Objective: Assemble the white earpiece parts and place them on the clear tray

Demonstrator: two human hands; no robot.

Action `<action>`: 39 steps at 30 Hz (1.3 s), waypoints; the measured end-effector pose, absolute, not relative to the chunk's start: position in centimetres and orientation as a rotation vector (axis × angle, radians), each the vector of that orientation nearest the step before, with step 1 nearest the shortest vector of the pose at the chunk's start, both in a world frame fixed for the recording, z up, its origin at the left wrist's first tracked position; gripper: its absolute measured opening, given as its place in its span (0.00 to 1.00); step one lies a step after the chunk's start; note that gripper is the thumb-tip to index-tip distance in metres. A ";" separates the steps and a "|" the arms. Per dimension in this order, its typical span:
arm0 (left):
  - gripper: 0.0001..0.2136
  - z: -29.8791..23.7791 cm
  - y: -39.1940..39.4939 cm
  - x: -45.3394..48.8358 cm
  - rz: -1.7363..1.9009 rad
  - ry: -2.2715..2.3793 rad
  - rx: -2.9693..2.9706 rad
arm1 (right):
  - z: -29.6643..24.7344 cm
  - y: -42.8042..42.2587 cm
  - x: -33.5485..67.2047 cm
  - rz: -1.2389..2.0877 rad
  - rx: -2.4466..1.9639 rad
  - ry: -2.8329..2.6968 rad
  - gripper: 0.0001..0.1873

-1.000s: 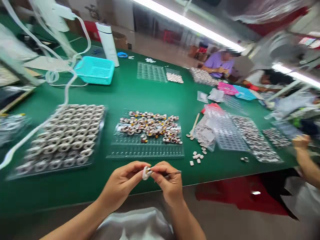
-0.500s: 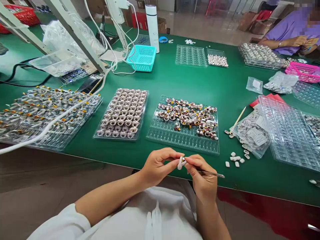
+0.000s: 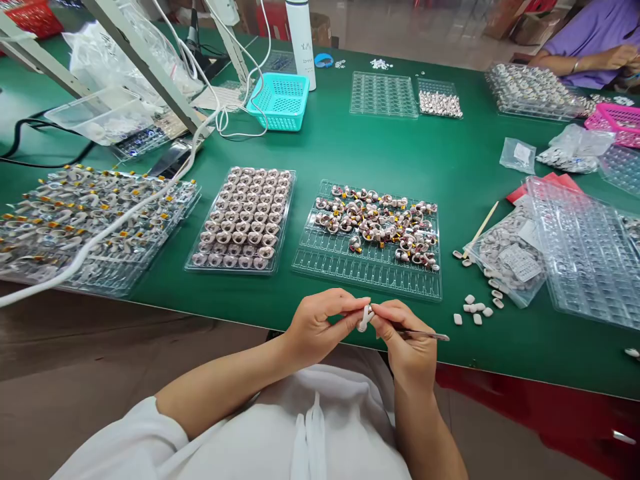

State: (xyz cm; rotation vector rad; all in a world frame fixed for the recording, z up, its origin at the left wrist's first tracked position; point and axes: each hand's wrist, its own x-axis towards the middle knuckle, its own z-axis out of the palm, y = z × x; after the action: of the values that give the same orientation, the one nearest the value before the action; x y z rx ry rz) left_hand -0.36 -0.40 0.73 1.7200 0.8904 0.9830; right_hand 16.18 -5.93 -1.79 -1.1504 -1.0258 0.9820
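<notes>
L hand (image 3: 320, 327) & R hand (image 3: 413, 347) meet just off the near edge of the green table (image 3: 400, 153), small white part (image 3: 365, 319) btwn them. L thumb + index almost closed, pinching the part from the left. R thumb + index also nearly together, at its right side; same hand grips a metal tool (image 3: 436, 335), end sticking out to the right. Other R fingers curled, partly hidden, can't tell exactly how they sit.

Beyond the hands: clear ribbed tray (image 3: 367, 281) w/ loose white/orange pcs, near rows bare. Left of it, tray of cup-shaped pcs (image 3: 283, 233), then far left a tray w/ orange-tipped pcs (image 3: 125, 270), white cable (image 3: 115, 228) running over it. Right: white caps (image 3: 473, 309) loose beside bag of parts (image 3: 510, 257), wooden stick (image 3: 484, 227) next to it. Far side: turquoise basket (image 3: 279, 125) by white bottle (image 3: 301, 50). Far right: co-worker's purple sleeve (image 3: 577, 41).
</notes>
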 end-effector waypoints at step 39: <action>0.12 -0.4 -0.4 -0.4 1.058 0.788 1.879 | -1.9 -6.0 17.3 0.990 -1.373 -1.167 0.02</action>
State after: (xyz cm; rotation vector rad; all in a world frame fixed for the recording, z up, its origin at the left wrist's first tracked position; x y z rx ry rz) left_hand -0.42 -0.41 -0.44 1.8785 0.7876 1.0577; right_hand 17.31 -6.05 -1.86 -1.3730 -1.1666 0.9900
